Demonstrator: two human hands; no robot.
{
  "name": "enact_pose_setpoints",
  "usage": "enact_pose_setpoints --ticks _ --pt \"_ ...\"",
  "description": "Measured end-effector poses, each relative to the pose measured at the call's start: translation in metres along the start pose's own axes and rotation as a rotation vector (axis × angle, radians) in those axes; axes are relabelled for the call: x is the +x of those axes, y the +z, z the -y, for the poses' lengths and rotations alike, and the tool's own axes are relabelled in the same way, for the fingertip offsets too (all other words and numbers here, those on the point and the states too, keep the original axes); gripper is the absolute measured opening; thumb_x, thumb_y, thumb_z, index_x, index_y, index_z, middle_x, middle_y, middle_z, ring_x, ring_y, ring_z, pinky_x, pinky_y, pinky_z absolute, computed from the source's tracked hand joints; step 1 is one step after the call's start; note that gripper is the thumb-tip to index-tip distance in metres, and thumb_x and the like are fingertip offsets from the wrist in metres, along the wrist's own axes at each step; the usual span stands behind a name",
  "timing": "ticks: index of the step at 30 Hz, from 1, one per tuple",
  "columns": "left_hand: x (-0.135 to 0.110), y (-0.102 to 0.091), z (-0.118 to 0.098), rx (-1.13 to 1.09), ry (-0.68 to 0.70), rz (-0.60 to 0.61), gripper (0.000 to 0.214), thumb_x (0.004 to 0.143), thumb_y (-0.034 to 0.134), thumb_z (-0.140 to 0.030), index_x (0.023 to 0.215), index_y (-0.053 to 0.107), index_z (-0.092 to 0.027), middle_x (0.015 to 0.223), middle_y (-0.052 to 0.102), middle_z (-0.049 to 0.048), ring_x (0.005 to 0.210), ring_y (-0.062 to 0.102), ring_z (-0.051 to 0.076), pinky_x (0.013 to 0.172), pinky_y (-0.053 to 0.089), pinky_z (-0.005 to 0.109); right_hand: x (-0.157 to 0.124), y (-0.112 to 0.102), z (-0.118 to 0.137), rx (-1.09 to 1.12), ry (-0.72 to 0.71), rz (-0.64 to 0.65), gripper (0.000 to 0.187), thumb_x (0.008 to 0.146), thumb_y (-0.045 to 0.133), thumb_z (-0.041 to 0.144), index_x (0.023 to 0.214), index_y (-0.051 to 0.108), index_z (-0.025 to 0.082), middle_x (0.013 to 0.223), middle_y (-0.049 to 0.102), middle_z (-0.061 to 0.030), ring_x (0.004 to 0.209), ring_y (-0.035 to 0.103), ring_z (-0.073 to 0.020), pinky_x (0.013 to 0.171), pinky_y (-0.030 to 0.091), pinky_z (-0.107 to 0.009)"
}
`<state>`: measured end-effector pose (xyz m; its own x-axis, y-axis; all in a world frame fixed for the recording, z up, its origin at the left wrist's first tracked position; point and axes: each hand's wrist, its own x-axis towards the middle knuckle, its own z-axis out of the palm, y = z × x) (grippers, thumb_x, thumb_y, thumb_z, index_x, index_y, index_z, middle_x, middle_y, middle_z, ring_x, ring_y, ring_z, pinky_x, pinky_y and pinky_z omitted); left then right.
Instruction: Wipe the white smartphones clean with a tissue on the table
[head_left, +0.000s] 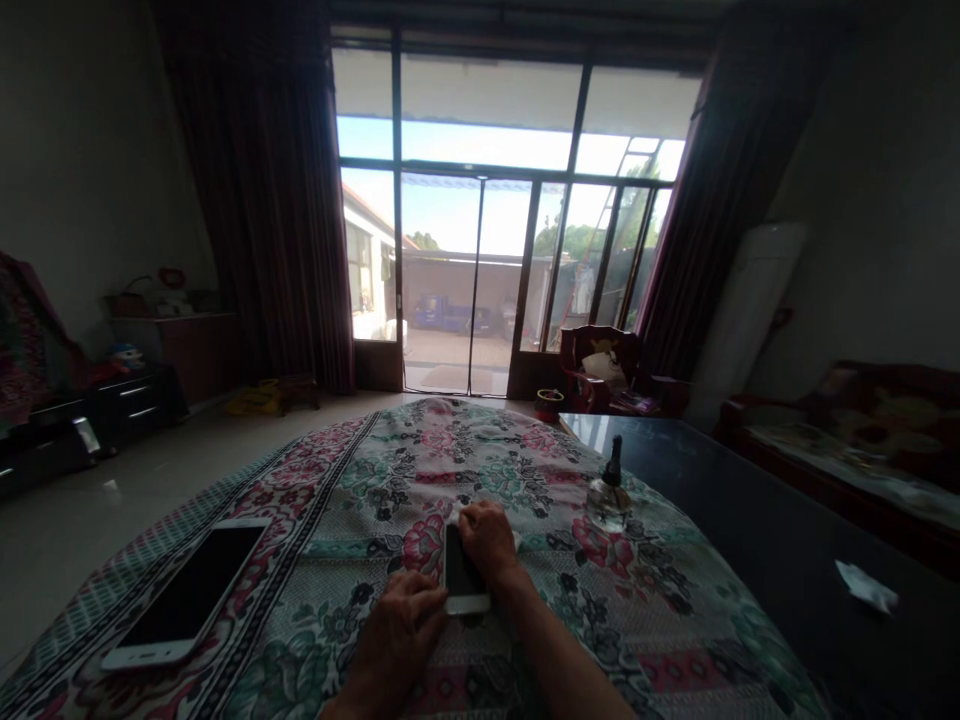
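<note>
Second phone [184, 595] lies off left on the floral cloth [480, 450], glass bottle [610, 495] ahead right, neither in the way. White phone [463, 572] sits between your hands, long axis pointing away from you. Right hand [487, 540] curled over its far end, gripping it with a white wipe [454, 515]; left hand [394, 640] half-open, pressed against its left edge.

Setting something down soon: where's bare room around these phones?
The floral cloth is free between the white smartphone and the glass bottle, above the hands. The black tabletop is open right of the bottle, short of the crumpled white tissue. It's crowded at the held phone between your left hand and right hand.
</note>
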<state>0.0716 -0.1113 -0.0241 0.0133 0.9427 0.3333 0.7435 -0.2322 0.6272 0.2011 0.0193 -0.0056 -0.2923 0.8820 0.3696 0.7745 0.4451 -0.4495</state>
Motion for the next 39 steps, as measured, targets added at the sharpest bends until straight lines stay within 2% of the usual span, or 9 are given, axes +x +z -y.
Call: enact_pose_setpoints --ticks 11,19,26,32,39 --pt "0.0 0.0 0.003 -0.006 -0.021 0.0 0.02 0.082 0.063 -0.025 0.096 0.076 -0.027 0.095 0.07 0.0042 0.097 0.06 0.022 0.089 0.048 0.033 -0.001 0.0 -0.011 0.046 0.117 -0.089 0.023 0.089 0.049 0.016 0.09 0.073 0.017 0.095 0.069 -0.0086 0.091 0.063 -0.0163 0.084 0.042 -0.022" --pt "0.0 0.003 0.008 -0.024 -0.017 -0.02 0.021 0.082 0.064 -0.027 0.099 0.075 -0.027 0.097 0.07 0.0043 0.099 0.06 0.022 0.091 0.048 0.034 -0.006 -0.002 -0.009 0.013 0.109 -0.081 0.019 0.089 0.052 0.016 0.085 0.07 0.015 0.096 0.066 -0.0095 0.094 0.059 -0.0185 0.086 0.04 -0.024" --pt "0.0 0.005 0.011 -0.009 -0.009 -0.032 0.02 0.08 0.066 -0.026 0.097 0.076 -0.028 0.096 0.07 0.0041 0.099 0.06 0.022 0.091 0.049 0.034 -0.014 -0.006 -0.008 -0.01 0.13 -0.1 0.024 0.092 0.047 0.017 0.087 0.07 0.016 0.098 0.065 -0.0102 0.097 0.058 -0.0189 0.088 0.039 -0.025" --pt "0.0 0.006 0.012 -0.023 0.0 -0.06 0.019 0.079 0.067 -0.027 0.096 0.076 -0.027 0.098 0.071 0.0048 0.098 0.061 0.022 0.09 0.049 0.034 -0.016 -0.009 -0.008 -0.032 0.17 -0.088 0.021 0.09 0.05 0.018 0.084 0.07 0.015 0.097 0.066 -0.0113 0.094 0.06 -0.0199 0.084 0.041 -0.026" --pt "-0.001 0.007 0.009 -0.012 0.019 -0.094 0.019 0.079 0.067 -0.024 0.094 0.077 -0.027 0.098 0.072 0.0045 0.098 0.063 0.022 0.09 0.05 0.034 -0.037 -0.018 -0.004 -0.092 0.124 -0.05 0.018 0.089 0.051 0.016 0.082 0.068 0.016 0.098 0.066 -0.0094 0.095 0.058 -0.0198 0.083 0.041 -0.026"
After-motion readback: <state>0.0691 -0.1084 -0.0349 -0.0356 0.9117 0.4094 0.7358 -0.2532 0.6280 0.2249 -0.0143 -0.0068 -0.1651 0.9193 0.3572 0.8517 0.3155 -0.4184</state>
